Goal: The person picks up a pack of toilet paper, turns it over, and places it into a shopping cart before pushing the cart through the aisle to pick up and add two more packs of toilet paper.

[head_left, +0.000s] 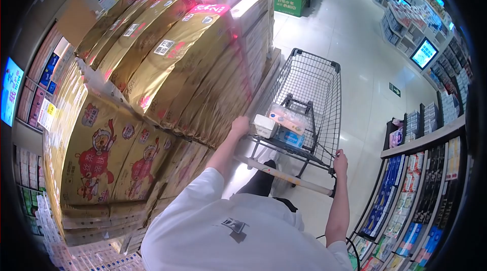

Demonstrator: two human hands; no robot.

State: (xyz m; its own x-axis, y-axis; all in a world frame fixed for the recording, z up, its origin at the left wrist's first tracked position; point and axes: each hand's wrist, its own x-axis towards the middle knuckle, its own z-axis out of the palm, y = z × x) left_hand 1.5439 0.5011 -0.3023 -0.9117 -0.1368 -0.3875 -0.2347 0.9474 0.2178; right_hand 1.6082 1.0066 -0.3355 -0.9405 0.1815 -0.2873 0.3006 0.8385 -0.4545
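Observation:
A grey wire shopping cart [324, 88] stands in front of me, its pale handlebar [284, 175] close to my body. My left hand [240, 126] is closed at the cart's near left edge, beside the stacked gold packs. My right hand [340, 162] is closed around the near right edge of the cart frame. In the near part of the cart lie a white soft pack [265, 126], a pink and white pack [290, 119] and a blue pack [291, 138], which look like tissues. Both hands are forward of the handlebar.
Tall stacks of gold wrapped packs [172, 63] rise close on the left. Shelves of packaged goods [406, 195] curve along the right. A tiled aisle floor [355, 37] runs ahead, with a green-based display [289, 4] and a lit screen [424, 53] farther off.

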